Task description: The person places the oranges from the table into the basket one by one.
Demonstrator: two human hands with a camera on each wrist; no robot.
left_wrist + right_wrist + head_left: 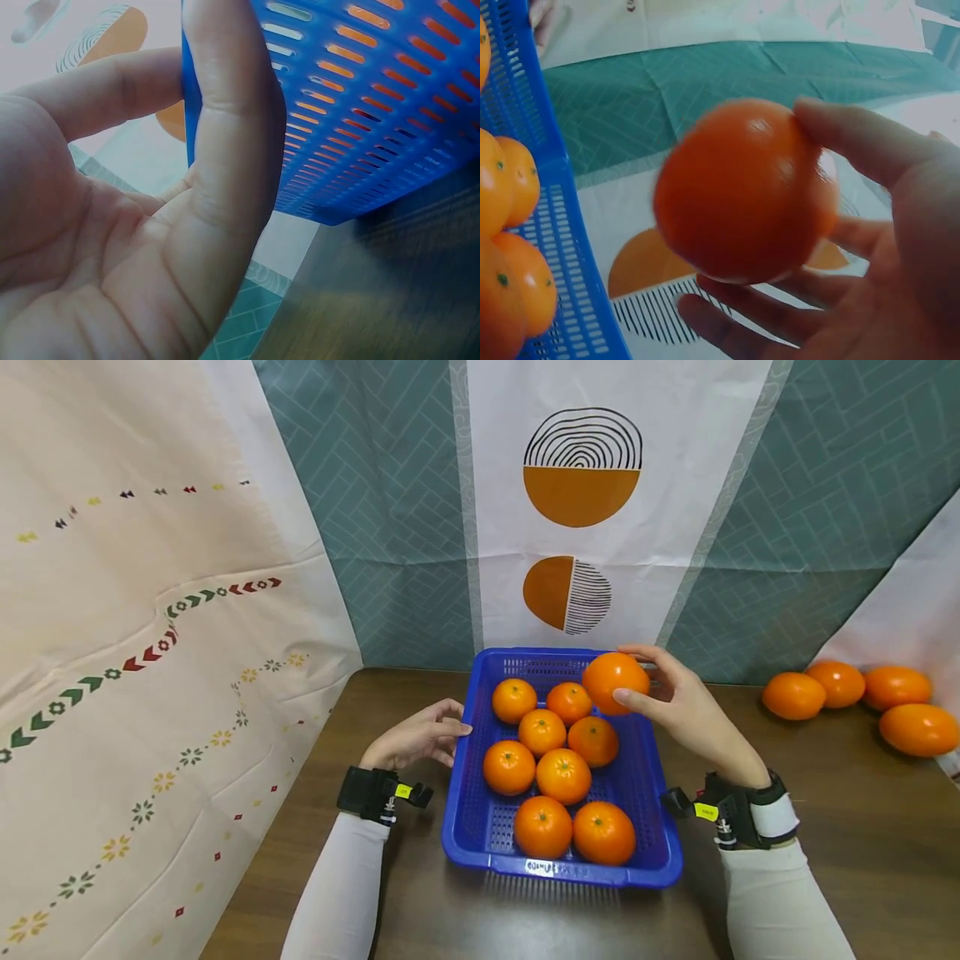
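Note:
My right hand holds an orange between thumb and fingers, up over the far right corner of a blue plastic basket. In the right wrist view the held orange is glossy and a little blurred, with the thumb on one side and fingers below. Several oranges, most with small green stem marks, lie in the basket, among them one orange near the middle. At the basket's left side my left hand grips the rim; the left wrist view shows its fingers around the slotted wall.
Several more oranges lie on the brown wooden table at the far right, beside a white cloth. Patterned cloth hangs right behind the basket. A cream embroidered cloth borders the table on the left.

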